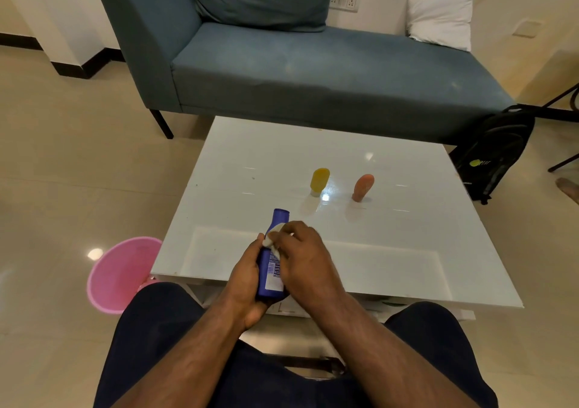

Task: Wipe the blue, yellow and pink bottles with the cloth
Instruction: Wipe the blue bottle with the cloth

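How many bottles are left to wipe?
Nothing looks finished yet. The left hand holds the blue bottle while the right hand rubs the cloth on it. The yellow bottle and pink bottle stand untouched on the table.

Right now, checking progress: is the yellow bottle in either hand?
No, the yellow bottle stands on the white table beside the pink bottle, clear of both hands.

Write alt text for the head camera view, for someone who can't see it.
A person's left hand holds a blue bottle while the right hand rubs it with a white cloth. Yellow bottle and pink bottle stand on the white table.
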A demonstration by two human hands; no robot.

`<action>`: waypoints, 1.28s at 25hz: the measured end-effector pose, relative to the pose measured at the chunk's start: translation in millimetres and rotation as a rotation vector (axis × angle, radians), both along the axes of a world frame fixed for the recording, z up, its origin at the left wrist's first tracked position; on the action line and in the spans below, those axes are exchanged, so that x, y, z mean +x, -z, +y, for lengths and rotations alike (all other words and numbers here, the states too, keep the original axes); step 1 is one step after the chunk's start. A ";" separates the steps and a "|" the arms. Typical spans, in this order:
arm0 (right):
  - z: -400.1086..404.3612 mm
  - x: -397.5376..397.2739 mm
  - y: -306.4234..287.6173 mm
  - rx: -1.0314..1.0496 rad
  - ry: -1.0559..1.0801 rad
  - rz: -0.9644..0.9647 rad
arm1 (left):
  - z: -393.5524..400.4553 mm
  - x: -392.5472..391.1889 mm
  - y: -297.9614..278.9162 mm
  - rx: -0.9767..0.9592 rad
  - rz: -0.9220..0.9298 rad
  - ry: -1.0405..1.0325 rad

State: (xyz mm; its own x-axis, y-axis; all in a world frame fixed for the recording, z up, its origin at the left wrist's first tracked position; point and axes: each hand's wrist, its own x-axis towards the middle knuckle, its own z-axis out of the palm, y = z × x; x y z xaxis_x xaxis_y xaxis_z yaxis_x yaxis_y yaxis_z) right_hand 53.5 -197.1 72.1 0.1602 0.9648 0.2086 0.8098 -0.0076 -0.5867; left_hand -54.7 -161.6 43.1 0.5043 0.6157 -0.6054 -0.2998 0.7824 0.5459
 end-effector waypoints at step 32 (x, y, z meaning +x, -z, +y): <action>-13.9 -6.3 -1.8 0.041 -0.051 -0.038 | -0.6 -0.7 1.1 0.023 -0.001 -0.002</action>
State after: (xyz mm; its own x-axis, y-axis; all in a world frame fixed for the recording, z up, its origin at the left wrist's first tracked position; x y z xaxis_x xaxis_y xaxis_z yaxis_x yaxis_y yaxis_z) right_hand 47.2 -210.9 73.8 0.1018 0.9620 0.2534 0.8301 0.0582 -0.5546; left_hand -55.4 -162.2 42.0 0.5031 0.6307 -0.5908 -0.3020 0.7688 0.5636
